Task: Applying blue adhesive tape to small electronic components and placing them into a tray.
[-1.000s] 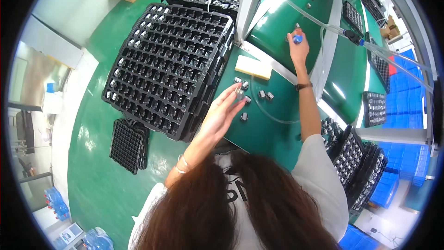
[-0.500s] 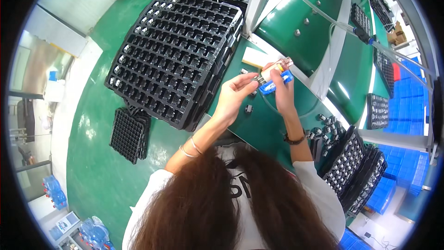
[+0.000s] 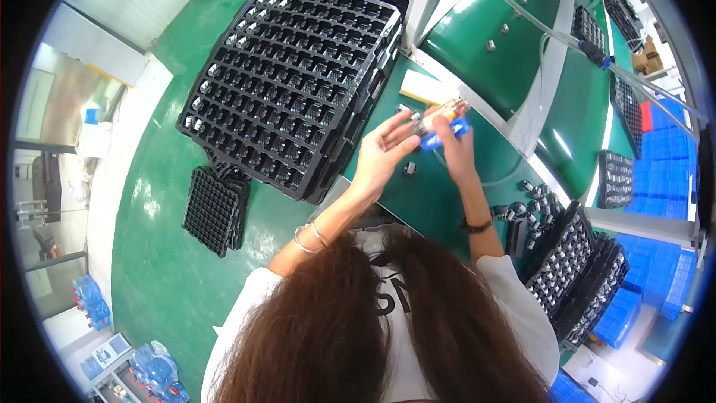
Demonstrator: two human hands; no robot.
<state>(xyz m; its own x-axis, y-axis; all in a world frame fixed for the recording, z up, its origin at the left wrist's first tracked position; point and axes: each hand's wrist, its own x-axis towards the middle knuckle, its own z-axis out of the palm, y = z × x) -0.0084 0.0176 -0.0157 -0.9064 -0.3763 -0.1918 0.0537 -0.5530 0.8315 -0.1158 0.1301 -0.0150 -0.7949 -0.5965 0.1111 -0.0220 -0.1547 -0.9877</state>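
My right hand [image 3: 457, 151] is wrapped round a small hand tool [image 3: 446, 134] with a blue side and a pale, partly clear body; its exact kind is not plain. Thin tubing runs over the bench close by. At the tool's left end is my left hand [image 3: 382, 155], its thumb and fingers apart. The blur there hides whether the fingertips touch the tool or a small part. Just below the tool, a small metal part [image 3: 409, 169] lies on the green bench [image 3: 403, 198]. Another small metal part [image 3: 403, 109] sits beyond my left fingertips.
Left of my hands is a large stacked black tray [image 3: 291, 89], with metal parts in some pockets along its left side. Loose parts [image 3: 533, 205] and filled trays [image 3: 563, 254] are at right. A metal post [image 3: 421, 0] and green conveyor [image 3: 496, 15] stand beyond.
My left thumb and fingers, pinched together at the tool's end before, have spread apart. The tool has shifted slightly in my right hand's grip and looks blurred. The whole view has shifted slightly.
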